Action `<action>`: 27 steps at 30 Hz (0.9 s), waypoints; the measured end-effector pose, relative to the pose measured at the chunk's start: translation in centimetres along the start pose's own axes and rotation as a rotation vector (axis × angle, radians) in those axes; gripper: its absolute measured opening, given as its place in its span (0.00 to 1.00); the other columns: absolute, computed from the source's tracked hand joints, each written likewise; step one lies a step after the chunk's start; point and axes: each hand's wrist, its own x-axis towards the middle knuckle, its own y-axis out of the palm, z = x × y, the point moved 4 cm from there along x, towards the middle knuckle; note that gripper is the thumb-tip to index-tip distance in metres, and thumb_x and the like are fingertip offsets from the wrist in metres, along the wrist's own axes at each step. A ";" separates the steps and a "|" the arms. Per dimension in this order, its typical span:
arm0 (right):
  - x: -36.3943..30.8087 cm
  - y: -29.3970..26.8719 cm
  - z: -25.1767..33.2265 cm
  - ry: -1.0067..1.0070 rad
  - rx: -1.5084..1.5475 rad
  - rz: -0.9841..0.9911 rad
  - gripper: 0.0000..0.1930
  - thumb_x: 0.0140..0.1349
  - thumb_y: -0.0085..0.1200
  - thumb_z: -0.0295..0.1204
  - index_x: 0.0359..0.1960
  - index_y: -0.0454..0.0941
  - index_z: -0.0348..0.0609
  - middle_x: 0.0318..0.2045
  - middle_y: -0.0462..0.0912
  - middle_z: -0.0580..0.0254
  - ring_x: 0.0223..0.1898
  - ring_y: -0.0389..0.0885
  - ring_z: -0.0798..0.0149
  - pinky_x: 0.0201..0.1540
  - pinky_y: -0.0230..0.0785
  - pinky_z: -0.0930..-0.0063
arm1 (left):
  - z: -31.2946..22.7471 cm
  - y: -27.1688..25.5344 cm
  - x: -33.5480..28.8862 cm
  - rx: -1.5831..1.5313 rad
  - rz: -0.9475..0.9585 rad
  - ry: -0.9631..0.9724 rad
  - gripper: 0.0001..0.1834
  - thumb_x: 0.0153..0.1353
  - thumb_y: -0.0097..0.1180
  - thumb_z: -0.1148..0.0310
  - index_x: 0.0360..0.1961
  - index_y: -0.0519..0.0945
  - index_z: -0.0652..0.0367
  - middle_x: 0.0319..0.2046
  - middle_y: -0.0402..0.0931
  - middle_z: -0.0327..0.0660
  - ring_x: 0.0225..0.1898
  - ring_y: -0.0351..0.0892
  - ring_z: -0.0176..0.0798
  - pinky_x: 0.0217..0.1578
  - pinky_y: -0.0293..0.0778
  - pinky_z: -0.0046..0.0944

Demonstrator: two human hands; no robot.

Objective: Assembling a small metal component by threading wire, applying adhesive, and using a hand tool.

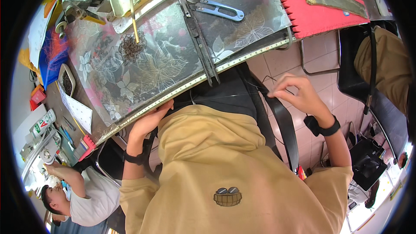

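My right hand [294,93] is raised to the right of my lap, beyond the table edge, with thumb and forefinger pinched. A faint thin thread [229,94] seems to run from those fingertips across my lap towards the left. My left hand [154,117] is low by the front edge of the table, its fingers curled in and partly hidden; what they hold does not show. Nearby on the patterned table mat [147,78] lie blue-handled thread snips [221,9], a long dark metal bar [199,39] and a dark wiry tangle [132,48] with a wooden stick [133,15] on it.
A yellow measuring tape [173,93] runs along the table's front edge. At the far right lies a red jagged-edged sheet [320,17] under a worn board [333,1]. A blue tray [54,63] and white dish [67,80] stand left. A co-worker [93,195] sits lower left; chairs [372,95] stand right.
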 end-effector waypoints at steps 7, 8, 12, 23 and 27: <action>-4.7 -4.4 0.5 0.081 0.141 -0.065 0.05 0.63 0.60 0.22 0.31 0.77 0.36 0.31 0.80 0.56 0.30 0.81 0.66 0.37 0.74 0.73 | 0.3 -0.6 -0.6 -0.021 0.092 -0.024 0.14 0.68 0.57 0.68 0.51 0.80 0.64 0.41 0.81 0.37 0.43 0.77 0.31 0.49 0.72 0.32; -5.4 -5.3 0.3 0.127 0.200 -0.105 0.06 0.64 0.59 0.23 0.30 0.76 0.36 0.30 0.78 0.57 0.29 0.80 0.66 0.36 0.74 0.73 | 0.1 -0.4 -0.7 -0.059 0.109 -0.065 0.15 0.69 0.57 0.68 0.52 0.79 0.65 0.42 0.80 0.36 0.44 0.76 0.31 0.50 0.72 0.32; -8.1 -8.0 -0.1 0.169 0.186 -0.178 0.05 0.64 0.58 0.23 0.31 0.75 0.35 0.29 0.76 0.60 0.30 0.79 0.69 0.37 0.73 0.76 | -0.9 -0.3 -0.9 -0.030 0.129 0.019 0.16 0.69 0.56 0.65 0.51 0.78 0.65 0.40 0.78 0.34 0.42 0.74 0.29 0.48 0.71 0.31; -13.9 -15.2 -0.5 0.160 -0.149 -0.476 0.05 0.68 0.55 0.25 0.33 0.74 0.39 0.33 0.75 0.64 0.36 0.72 0.72 0.43 0.65 0.80 | -0.5 -0.9 -1.2 -0.009 0.184 0.045 0.12 0.70 0.55 0.62 0.42 0.77 0.61 0.32 0.69 0.29 0.32 0.62 0.25 0.35 0.64 0.28; -17.2 -18.4 -0.5 0.125 -0.200 -0.586 0.04 0.69 0.53 0.25 0.35 0.75 0.40 0.37 0.76 0.65 0.40 0.71 0.73 0.48 0.63 0.79 | -0.2 -1.1 -0.8 -0.021 0.180 0.073 0.11 0.71 0.55 0.63 0.44 0.77 0.61 0.33 0.71 0.30 0.33 0.65 0.25 0.36 0.66 0.28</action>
